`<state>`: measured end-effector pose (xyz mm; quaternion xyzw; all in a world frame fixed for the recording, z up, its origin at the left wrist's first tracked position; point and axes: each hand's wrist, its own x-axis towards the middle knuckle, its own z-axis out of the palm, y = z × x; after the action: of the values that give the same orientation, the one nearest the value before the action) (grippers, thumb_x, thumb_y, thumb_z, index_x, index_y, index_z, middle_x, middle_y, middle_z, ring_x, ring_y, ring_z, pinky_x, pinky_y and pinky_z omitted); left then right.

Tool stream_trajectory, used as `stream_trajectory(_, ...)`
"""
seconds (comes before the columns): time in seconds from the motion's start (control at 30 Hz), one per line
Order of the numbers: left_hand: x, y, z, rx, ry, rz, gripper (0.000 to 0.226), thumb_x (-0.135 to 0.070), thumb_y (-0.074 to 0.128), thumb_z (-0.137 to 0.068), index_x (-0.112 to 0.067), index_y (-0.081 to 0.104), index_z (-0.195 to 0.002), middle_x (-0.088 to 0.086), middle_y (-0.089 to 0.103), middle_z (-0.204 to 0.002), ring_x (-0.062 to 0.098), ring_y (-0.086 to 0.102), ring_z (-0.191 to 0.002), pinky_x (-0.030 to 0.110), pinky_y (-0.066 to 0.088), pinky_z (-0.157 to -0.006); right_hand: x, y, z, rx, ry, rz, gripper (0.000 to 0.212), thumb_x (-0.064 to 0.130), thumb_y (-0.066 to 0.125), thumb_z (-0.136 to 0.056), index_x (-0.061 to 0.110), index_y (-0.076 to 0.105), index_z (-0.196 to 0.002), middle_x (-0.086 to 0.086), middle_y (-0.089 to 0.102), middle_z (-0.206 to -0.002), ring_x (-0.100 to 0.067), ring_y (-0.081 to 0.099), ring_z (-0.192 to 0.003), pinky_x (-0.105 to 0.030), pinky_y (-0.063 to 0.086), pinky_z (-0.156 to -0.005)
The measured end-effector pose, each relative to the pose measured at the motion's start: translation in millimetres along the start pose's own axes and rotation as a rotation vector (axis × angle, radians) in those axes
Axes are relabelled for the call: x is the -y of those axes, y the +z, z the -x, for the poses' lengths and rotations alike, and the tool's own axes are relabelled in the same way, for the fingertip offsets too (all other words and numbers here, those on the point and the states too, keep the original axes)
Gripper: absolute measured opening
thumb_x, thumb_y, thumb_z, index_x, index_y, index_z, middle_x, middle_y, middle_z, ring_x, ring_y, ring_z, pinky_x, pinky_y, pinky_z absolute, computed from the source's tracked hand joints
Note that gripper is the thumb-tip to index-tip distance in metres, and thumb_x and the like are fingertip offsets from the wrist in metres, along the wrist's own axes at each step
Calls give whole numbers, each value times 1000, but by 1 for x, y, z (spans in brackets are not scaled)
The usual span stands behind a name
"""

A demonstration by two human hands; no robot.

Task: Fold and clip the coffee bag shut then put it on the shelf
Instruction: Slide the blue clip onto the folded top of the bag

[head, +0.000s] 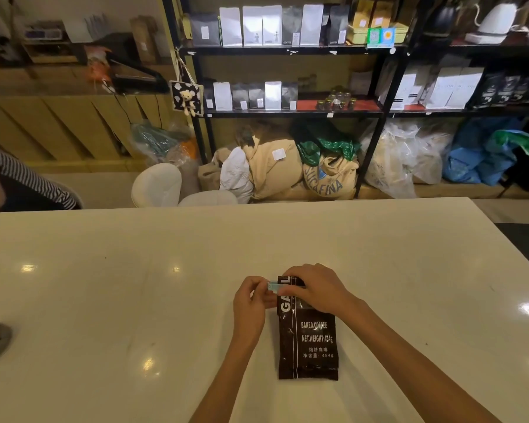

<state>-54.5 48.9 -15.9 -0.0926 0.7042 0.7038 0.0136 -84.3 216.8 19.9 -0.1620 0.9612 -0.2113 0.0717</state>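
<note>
A dark brown coffee bag (310, 343) with white lettering lies flat on the white table (135, 285), its top end pointing away from me. My left hand (251, 303) pinches a small light-blue clip (273, 286) at the bag's top left corner. My right hand (316, 290) presses down on the folded top of the bag, covering most of the fold. The black shelf (287, 51) stands behind the table, across the floor.
The shelves hold rows of white, grey and black coffee bags (257, 25), small jars (336, 102) and a white kettle (498, 22). Sacks (327, 175) and plastic bags sit on the floor below. A person's striped sleeve (28, 175) shows at the left. A white chair (162, 184) stands beyond the table.
</note>
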Motion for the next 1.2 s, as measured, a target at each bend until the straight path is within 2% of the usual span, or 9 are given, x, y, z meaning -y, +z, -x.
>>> stream_trajectory(0.17,4,1,-2,-29,4,-19,17,-3,47,-100,8,58,-94,27,69,-90,41,72,-79,33,64,-64,6,0,-2,-31,31,-31,47,63,53,-87,30,68,-117,5,74,-105,-14,65,-91,-26,39,-69)
stream_trajectory(0.33,6,3,-5,-35,-7,-39,16,0,45,-100,8,56,-92,33,65,-94,46,70,-82,43,64,-68,7,1,-3,-37,59,-70,45,64,56,-85,31,69,-113,7,74,-102,-11,64,-88,-21,36,-63)
stream_trajectory(0.47,7,5,-6,-31,-16,-73,17,1,43,-99,5,55,-88,35,63,-93,51,66,-84,52,61,-70,7,1,-3,-29,69,-80,45,63,57,-85,30,69,-114,7,74,-105,-12,64,-91,-25,39,-68)
stream_trajectory(0.53,6,5,-6,-28,-19,-90,23,2,42,-99,-3,57,-82,30,63,-87,47,65,-77,51,60,-69,6,2,-3,-19,78,-81,44,63,57,-85,31,69,-113,7,74,-105,-12,64,-91,-26,39,-69)
stream_trajectory(0.6,5,6,-5,-21,-18,-107,28,3,42,-99,-9,56,-78,18,62,-83,34,62,-74,49,59,-69,5,3,-3,-5,88,-79,43,63,57,-85,31,69,-112,7,74,-105,-13,65,-92,-27,38,-69)
stream_trajectory(0.7,5,6,-5,6,-22,-129,25,2,40,-100,-6,55,-80,12,60,-82,27,59,-74,50,58,-70,4,5,-4,21,86,-72,43,62,56,-86,30,68,-113,6,73,-107,-14,65,-93,-27,38,-70)
stream_trajectory(0.9,9,5,-9,59,-32,-165,29,0,37,-101,-12,53,-80,13,59,-88,30,60,-81,56,58,-73,1,6,-5,78,85,-66,42,59,53,-89,29,65,-116,5,71,-110,-16,64,-97,-31,43,-76)
stream_trajectory(1.1,13,5,-10,65,-40,-208,34,-3,37,-101,-21,54,-78,15,62,-89,49,63,-91,62,58,-75,-2,8,-7,136,69,-71,39,56,51,-91,29,63,-116,4,70,-111,-16,63,-100,-34,46,-81)
stream_trajectory(1.2,12,6,-9,63,-31,-188,30,-3,37,-101,-16,55,-81,16,63,-89,42,66,-85,58,59,-77,1,7,-6,137,54,-66,36,52,52,-92,28,63,-116,5,70,-112,-17,62,-102,-37,47,-84)
